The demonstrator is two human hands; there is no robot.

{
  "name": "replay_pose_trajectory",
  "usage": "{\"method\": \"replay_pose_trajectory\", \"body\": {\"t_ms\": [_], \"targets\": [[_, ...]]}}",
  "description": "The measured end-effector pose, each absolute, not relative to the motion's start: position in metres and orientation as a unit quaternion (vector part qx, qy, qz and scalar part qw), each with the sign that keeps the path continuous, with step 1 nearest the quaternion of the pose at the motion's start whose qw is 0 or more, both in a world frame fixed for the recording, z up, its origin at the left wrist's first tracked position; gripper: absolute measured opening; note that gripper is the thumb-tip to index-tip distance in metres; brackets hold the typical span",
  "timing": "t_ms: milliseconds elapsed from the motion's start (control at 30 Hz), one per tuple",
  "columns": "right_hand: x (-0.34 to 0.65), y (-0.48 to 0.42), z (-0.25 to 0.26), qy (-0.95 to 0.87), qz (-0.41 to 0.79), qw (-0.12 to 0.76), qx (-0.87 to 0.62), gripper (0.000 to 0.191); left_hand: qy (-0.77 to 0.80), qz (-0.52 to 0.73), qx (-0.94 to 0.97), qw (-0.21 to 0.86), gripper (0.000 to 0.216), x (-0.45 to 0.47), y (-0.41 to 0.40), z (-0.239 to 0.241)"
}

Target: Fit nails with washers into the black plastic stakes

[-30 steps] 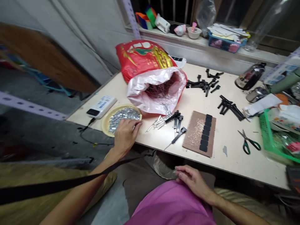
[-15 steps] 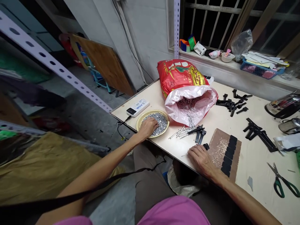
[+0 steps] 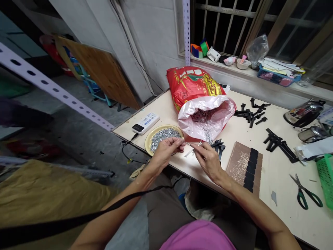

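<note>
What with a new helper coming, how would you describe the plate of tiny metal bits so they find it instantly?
On the pale tabletop, find the big red printed sack near its left end. Just left of the sack's open mouth sits a round yellow plate, the only thing heaped with silver bits.

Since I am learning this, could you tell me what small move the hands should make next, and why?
Probably ease the fingertips of the left hand onto the tip of the thin metal pin pinched in the right hand: the two nearly meet beside the dish of silver pieces. What the left hand pinches is too small to tell.
</note>
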State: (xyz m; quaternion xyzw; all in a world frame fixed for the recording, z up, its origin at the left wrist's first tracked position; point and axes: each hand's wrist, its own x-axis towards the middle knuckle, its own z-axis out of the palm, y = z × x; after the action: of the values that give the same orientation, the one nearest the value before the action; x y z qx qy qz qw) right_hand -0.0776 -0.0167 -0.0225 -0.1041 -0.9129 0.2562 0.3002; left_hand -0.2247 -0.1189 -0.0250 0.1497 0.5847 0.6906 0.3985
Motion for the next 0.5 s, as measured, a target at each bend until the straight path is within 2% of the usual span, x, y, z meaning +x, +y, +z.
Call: {"method": "replay_pose_trajectory", "body": {"t_ms": [233,500], "targets": [[-0.068,-0.013,-0.021,-0.925,0.217,0.285,-0.128,0.033,0.525,0.723,0.131,0.430,0.048,-0.201,-0.106,-0.016],[-0.058,-0.015,-0.019,-0.908,0.242,0.306,-0.155,0.032,0.529,0.728,0.161,0.405,0.044,-0.186,-0.105,-0.009]]}}
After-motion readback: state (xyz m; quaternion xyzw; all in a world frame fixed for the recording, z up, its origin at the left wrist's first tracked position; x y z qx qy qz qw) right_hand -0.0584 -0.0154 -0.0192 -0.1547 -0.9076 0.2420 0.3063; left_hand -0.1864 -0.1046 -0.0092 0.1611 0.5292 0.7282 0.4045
